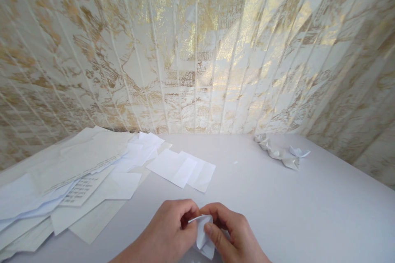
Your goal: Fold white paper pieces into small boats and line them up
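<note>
A small folded piece of white paper (202, 234) is between my two hands at the front middle of the table. My left hand (173, 228) pinches its left side, fingers curled and partly hidden. On the other side, my right hand (230, 230) grips the paper with the thumb pressed on its face. The paper has several creases and a raised flap. Just beyond my hands lie two overlapping white paper pieces (182, 168), the right one with a fold line.
A spread heap of loose paper sheets (92, 160), some printed, covers the left of the white table (308, 213). At the back right sit several small folded paper shapes (274, 152). A tiny paper scrap (235, 162) lies mid-table. A gold-patterned wall (197, 70) rises behind.
</note>
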`<state>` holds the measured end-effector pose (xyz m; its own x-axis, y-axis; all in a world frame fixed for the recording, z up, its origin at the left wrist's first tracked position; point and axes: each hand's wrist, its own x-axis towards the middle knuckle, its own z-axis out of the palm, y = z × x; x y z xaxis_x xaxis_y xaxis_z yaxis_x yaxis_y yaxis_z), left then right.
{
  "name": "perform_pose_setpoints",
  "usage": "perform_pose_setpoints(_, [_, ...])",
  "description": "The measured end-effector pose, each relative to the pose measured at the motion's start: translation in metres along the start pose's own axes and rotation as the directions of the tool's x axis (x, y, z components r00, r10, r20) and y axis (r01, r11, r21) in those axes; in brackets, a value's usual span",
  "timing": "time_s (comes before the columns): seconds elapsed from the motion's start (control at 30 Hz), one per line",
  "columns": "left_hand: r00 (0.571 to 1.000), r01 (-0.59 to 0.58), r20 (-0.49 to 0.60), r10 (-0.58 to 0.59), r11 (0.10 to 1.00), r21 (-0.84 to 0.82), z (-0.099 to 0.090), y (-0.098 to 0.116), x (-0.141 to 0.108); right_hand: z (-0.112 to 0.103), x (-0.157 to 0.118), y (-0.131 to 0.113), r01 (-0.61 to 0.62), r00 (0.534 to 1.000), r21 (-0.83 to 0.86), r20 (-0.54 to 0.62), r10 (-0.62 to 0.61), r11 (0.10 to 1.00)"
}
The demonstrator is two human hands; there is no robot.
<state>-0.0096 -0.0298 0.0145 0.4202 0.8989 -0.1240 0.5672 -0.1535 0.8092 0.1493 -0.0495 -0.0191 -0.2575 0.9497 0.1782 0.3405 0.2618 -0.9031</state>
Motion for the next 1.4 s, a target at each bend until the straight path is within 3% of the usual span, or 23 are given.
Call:
perform_pose_setpoints(0.1, [1.000, 0.001, -0.025, 0.002, 0.993, 0.115, 0.001, -0.002, 0.001, 0.001, 0.002, 0.005, -0.039, 0.999, -0.005, 0.013, 0.039, 0.999])
perform_pose_setpoints(0.27, [0.973, -0.147, -0.123, 0.197, 0.931, 0.336, 0.002, -0.003, -0.003, 0.002, 0.005, 0.011, -0.173, 0.985, 0.063, 0.035, 0.171, 0.983])
perform_pose_setpoints(0.4, [0.958, -0.196, -0.121, 0.260, 0.903, 0.382, 0.003, -0.004, -0.006, -0.001, 0.006, 0.008, -0.196, 0.980, 0.068, 0.037, 0.194, 0.978])
perform_pose_setpoints(0.6, [0.952, -0.218, -0.109, 0.286, 0.884, 0.414, 0.006, -0.005, -0.007, -0.004, 0.004, -0.004, -0.133, 0.990, -0.046, 0.031, 0.135, 0.990])
perform_pose_setpoints(0.8, [0.952, -0.219, -0.100, 0.288, 0.875, 0.432, 0.007, -0.007, -0.005, -0.006, 0.002, -0.006, 0.038, 0.999, -0.289, 0.016, -0.035, 0.956])
perform_pose_setpoints(0.97, [0.967, -0.172, -0.106, 0.233, 0.897, 0.408, 0.005, -0.007, -0.003, -0.011, 0.003, -0.011, 0.088, 0.995, -0.311, 0.064, -0.071, 0.946])
perform_pose_setpoints(1.2, [0.927, -0.281, -0.113, 0.357, 0.863, 0.420, 0.012, -0.017, -0.004, -0.008, 0.007, -0.009, -0.196, 0.977, -0.151, 0.056, 0.206, 0.969])
perform_pose_setpoints(1.27, [0.920, -0.302, -0.111, 0.375, 0.862, 0.408, 0.015, -0.019, -0.004, -0.006, 0.006, -0.006, -0.213, 0.974, -0.175, 0.045, 0.224, 0.961])
perform_pose_setpoints(1.33, [0.922, -0.299, -0.114, 0.370, 0.867, 0.398, 0.017, -0.018, -0.004, -0.006, 0.004, -0.004, -0.128, 0.990, -0.275, 0.014, 0.137, 0.953])
perform_pose_setpoints(1.4, [0.938, -0.268, -0.106, 0.330, 0.884, 0.382, 0.018, -0.016, -0.005, -0.006, 0.001, -0.001, 0.062, 0.998, -0.412, 0.001, -0.068, 0.909])
